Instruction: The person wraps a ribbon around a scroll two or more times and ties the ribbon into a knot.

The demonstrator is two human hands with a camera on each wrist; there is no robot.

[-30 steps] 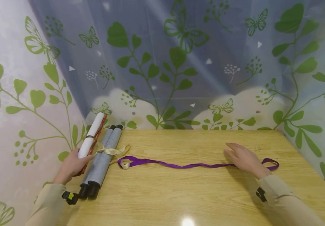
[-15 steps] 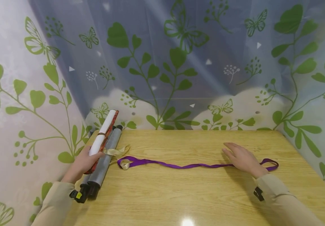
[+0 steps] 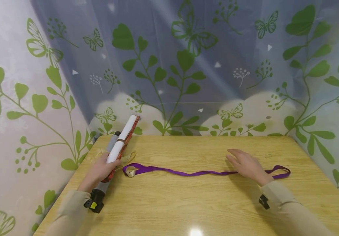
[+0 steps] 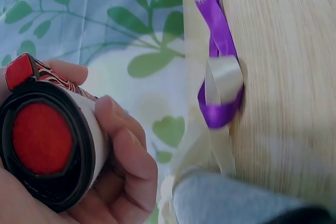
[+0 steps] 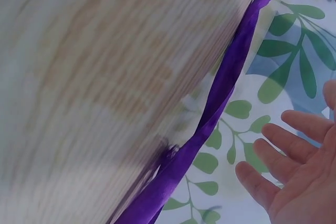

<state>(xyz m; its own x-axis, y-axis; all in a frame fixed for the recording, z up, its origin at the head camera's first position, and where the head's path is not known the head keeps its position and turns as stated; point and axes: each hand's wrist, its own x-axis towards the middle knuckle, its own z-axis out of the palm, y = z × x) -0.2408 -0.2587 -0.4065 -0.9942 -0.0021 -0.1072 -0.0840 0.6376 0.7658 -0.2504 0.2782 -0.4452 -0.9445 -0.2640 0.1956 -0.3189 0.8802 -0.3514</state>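
Observation:
My left hand (image 3: 98,172) grips a rolled white scroll (image 3: 124,134) with a red patterned rod along its side and a brown tie. In the left wrist view its red round end cap (image 4: 42,137) faces the camera, fingers curled round the roll. Grey scrolls (image 3: 112,143) with black knobs lie under it on the table, partly hidden by hand and scroll. A purple ribbon (image 3: 190,174) stretches across the table; its left loop links with a cream ribbon (image 4: 224,80). Over the purple ribbon's right part is my right hand (image 3: 250,167), fingers extended, holding nothing.
The wood-grain table (image 3: 181,206) backs onto a leaf-and-butterfly patterned curtain (image 3: 169,65), which also lines both sides. A second purple loop (image 3: 282,171) lies near the right side, beyond my right wrist.
My left hand has carried the white scroll to the right, from beside the grey scrolls to over them. The right hand has shifted slightly left. The purple ribbon stays in place.

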